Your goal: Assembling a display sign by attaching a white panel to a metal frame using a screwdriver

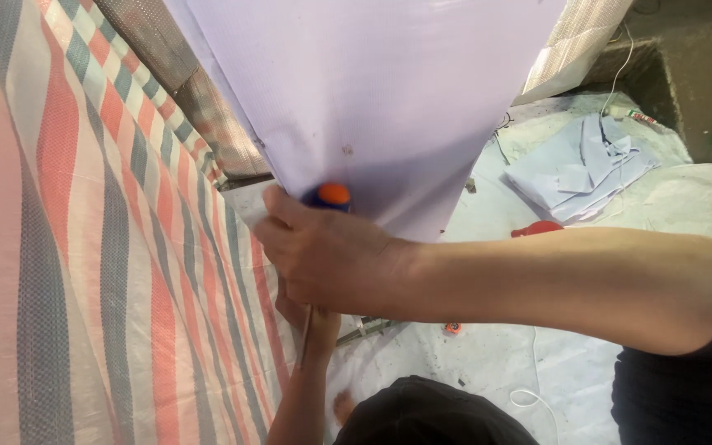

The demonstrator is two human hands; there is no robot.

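A large lavender fabric sheet [372, 91] hangs down in front of me and narrows to a point at my hands. My right hand [331, 255] reaches in from the right. It is closed around a blue tool with an orange cap [333, 194] at the sheet's lower tip. My left hand [292, 311] comes up from below and sits mostly hidden behind the right hand. A thin pale strip [306, 334] runs down along its wrist. What the left hand holds is hidden.
A red, blue and white striped tarp [84, 247] fills the left. Folded pale blue cloth [578, 169], a red object [537, 228] and a small orange piece [452, 328] lie on the white ground sheet [488, 354]. A white cord [529, 401] lies lower right.
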